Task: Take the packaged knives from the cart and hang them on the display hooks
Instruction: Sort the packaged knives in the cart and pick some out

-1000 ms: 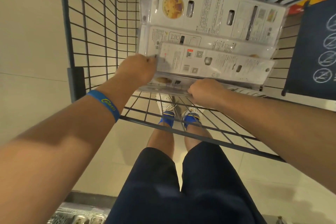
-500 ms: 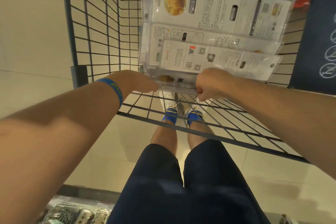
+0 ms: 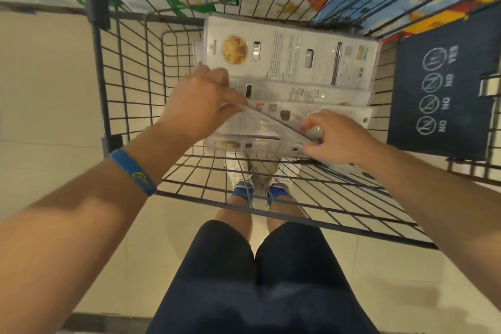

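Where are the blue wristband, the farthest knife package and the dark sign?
blue wristband (image 3: 132, 172): head view, middle of the band.
farthest knife package (image 3: 292, 54): head view, printed back card.
dark sign (image 3: 469, 106): head view, plain part beside icons.

Single head-worn wide-angle view, looking forward and steeply down into a dark wire shopping cart (image 3: 98, 76).
The lens sits above the person's forearms, close to the left hand (image 3: 200, 103) and right hand (image 3: 339, 138), which meet mid-frame over the clear plastic knife packages (image 3: 292, 59). Dark shorts (image 3: 257, 279) and blue-and-white shoes (image 3: 238, 171) lie straight beneath it on the pale tiled floor (image 3: 40, 89). The cart's wires bow outward toward the frame edges.
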Demonstrator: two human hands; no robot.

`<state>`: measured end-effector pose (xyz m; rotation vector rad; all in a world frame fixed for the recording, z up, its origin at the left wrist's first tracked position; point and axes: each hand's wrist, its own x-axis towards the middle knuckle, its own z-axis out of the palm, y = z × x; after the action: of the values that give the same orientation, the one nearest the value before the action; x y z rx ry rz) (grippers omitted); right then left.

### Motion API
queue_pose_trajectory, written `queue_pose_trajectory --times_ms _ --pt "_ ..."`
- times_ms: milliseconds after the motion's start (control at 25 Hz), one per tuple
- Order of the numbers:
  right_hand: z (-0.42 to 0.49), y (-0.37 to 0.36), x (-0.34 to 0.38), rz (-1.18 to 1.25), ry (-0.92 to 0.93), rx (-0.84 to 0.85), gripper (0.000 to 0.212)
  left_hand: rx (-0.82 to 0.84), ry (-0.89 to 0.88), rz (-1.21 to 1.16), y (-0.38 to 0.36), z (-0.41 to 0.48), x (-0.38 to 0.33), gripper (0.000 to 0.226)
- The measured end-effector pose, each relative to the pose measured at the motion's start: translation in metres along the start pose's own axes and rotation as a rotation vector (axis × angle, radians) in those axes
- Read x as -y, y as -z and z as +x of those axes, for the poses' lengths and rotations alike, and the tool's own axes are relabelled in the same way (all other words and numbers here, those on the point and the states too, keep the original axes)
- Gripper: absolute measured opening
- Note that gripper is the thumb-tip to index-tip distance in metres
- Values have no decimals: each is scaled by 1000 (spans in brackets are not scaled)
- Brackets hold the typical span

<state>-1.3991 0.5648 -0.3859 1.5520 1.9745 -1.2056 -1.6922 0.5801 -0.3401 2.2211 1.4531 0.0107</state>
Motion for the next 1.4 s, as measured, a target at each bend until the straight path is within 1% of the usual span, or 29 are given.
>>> queue_pose_trajectory --times_ms 40,80,160,240,280,320,360,440,480,520,560,640,720,760,800,840,920,960,1000,1040,1080,1120,1160,1200,1240,1280,1320,1400 --pt "-1 1 3 12 23 10 55 -87 -94 14 10 7 -5 23" --pt "-1 6 7 56 33 19 61 -168 -175 47 19 14 -10 20" --pt "-2 20 14 249 16 73 53 -331 -270 103 34 23 -14 17" --pt "-4 36 14 405 -39 156 43 -449 -293 134 48 26 -10 21" --pt "-6 44 13 419 -51 170 40 -476 -289 141 52 27 -9 22" --pt "-7 50 12 376 -39 147 42 -485 -273 143 54 28 -9 23" --pt "-6 57 12 280 -11 67 45 -484 -249 132 52 28 -10 24" --pt "1 70 10 30 24 -190 55 -483 -174 96 42 28 -11 20" --pt "7 77 10 -52 18 -290 68 -485 -128 82 34 29 -11 17" --pt "13 82 9 -104 14 -334 79 -480 -78 71 27 30 -9 14" --pt "20 85 9 -149 23 -341 85 -471 -29 67 20 30 -7 12" --pt "31 81 10 -228 60 -331 86 -453 48 106 11 31 -4 12" --pt "46 75 9 -289 62 -379 93 -429 76 168 0 28 -7 21" --pt "54 76 10 -314 45 -421 100 -404 74 176 -7 25 -11 26" --pt "64 79 10 -345 24 -453 108 -339 89 148 -16 22 -14 29" --pt "74 84 13 -401 -7 -466 117 -219 144 80 -24 19 -18 33" --pt "90 84 18 -505 -99 -464 128 121 356 -54 -45 16 -22 45" --pt "91 78 22 -503 -133 -476 126 263 416 -56 -55 15 -24 48" --pt "88 68 27 -457 -134 -505 114 339 414 -25 -65 13 -25 46" --pt "82 54 30 -369 -90 -530 89 374 381 17 -72 11 -28 42" --pt "69 36 32 -250 -29 -522 56 403 349 49 -78 8 -30 39" --pt "54 19 33 -112 7 -442 26 443 326 70 -81 7 -31 39" --pt "37 3 33 -18 11 -305 20 497 314 90 -84 6 -32 40" --pt "20 -11 32 24 14 -160 22 547 305 131 -86 6 -32 40" --pt "7 -24 29 -11 -1 -25 21 570 295 200 -88 8 -33 39" --pt "-1 -34 24 -71 1 50 20 570 283 277 -90 10 -36 37" --pt "-4 -41 20 -163 0 78 24 567 271 338 -92 12 -39 35" --pt "4 -43 15 -270 -12 59 27 574 264 364 -95 14 -42 30"
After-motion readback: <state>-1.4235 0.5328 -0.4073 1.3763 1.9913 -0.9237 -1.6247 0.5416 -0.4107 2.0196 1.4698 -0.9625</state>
